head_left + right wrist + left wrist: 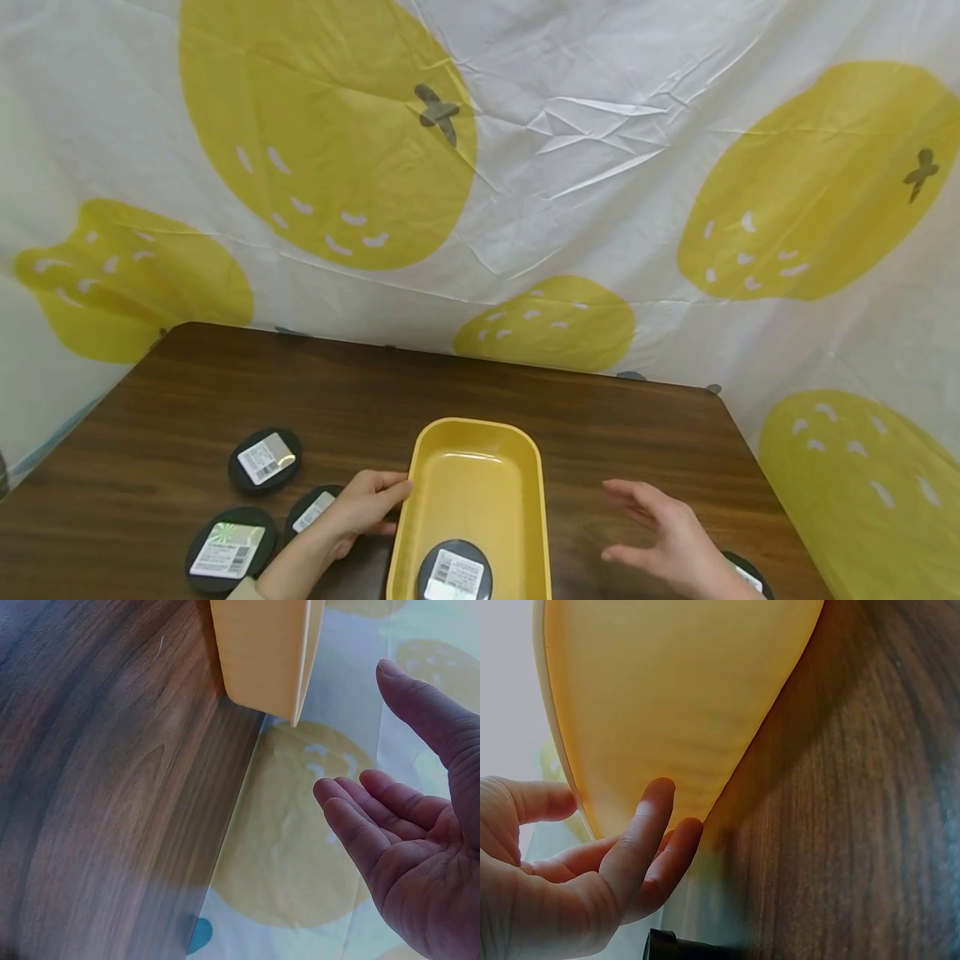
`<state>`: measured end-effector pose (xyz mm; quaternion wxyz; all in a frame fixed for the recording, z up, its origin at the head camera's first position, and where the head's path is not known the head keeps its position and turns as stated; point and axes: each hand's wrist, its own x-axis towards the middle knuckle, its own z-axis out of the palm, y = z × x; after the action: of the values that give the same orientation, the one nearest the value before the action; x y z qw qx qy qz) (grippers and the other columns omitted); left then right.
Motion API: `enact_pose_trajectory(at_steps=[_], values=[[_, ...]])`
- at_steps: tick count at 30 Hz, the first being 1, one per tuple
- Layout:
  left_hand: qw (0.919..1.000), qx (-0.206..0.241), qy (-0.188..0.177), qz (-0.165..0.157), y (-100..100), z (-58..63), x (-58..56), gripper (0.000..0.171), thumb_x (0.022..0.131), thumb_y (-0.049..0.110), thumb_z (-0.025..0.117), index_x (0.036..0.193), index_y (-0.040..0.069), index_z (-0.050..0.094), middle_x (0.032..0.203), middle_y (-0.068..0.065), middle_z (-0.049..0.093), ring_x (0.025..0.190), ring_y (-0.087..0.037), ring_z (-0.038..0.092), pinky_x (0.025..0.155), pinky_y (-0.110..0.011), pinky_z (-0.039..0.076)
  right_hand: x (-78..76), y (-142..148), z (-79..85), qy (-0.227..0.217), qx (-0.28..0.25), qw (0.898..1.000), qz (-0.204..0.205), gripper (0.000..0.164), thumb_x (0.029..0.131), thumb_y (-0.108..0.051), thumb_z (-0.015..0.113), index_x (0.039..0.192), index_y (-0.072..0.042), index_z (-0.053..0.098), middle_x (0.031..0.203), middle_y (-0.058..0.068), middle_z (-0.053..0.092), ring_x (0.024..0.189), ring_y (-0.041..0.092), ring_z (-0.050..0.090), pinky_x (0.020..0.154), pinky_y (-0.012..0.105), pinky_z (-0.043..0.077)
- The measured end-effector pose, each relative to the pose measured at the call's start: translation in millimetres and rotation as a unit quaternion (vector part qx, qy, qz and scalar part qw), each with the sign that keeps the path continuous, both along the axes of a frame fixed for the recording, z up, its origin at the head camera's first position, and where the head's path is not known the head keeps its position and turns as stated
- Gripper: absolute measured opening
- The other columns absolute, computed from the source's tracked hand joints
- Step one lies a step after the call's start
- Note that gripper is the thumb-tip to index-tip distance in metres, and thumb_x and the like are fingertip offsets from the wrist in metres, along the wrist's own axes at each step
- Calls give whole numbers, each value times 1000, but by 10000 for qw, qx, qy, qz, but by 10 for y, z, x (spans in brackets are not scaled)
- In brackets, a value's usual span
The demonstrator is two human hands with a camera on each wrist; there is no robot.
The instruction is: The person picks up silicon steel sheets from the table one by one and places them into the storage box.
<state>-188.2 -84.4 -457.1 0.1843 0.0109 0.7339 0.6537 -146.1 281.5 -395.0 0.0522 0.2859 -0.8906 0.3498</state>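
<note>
A yellow rectangular tray sits on the table, its near end cut off by the frame. Inside lies a round black disc with a white barcode label. My left hand is at the tray's left side; in the left wrist view one digit reaches the rim, while loosely bent fingers lie by the outer wall. To the right of the tray, apart from it, my right hand is held with thumb and fingers spread and nothing between them. The right wrist view shows its palm bare.
Left of the tray lie three similar labelled black discs: one farther back, one nearer, and one partly behind the left hand. Another disc is partly hidden by the right forearm. A lemon-patterned cloth hangs behind the brown table.
</note>
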Motion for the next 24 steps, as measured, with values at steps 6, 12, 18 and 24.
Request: enact_pose_trajectory(at_steps=[6,12,18,24], values=[[10000,33,5,-24,2,5,-1,40,96,11,48,123,-17,49,111,-23,62,93,-22,62,71,-36,56,69,82,-62,201,-281,9987,-382,63,64,-11,85,119,4,56,108,19,63,102,0,57,81,17,50],[10000,7,-28,-11,11,6,-1,39,96,11,47,124,-17,49,111,-23,62,93,-22,62,71,-37,56,171,164,-49,-257,-276,9925,-1161,62,65,-12,84,119,0,57,111,15,64,100,2,58,79,16,50],[10000,-52,-52,43,16,8,-1,39,96,11,47,124,-16,50,110,-23,62,92,-22,62,71,-37,56,258,273,-55,-374,-324,9823,-1806,61,65,-11,84,119,-3,58,112,13,64,98,-4,57,78,16,50],[10000,-71,-63,6,13,14,2,39,96,11,47,124,-16,50,110,-22,62,92,-22,62,70,-36,56,324,392,-97,-771,-468,9697,-2273,63,66,-14,84,121,-2,56,118,18,61,98,-10,53,79,19,51]])
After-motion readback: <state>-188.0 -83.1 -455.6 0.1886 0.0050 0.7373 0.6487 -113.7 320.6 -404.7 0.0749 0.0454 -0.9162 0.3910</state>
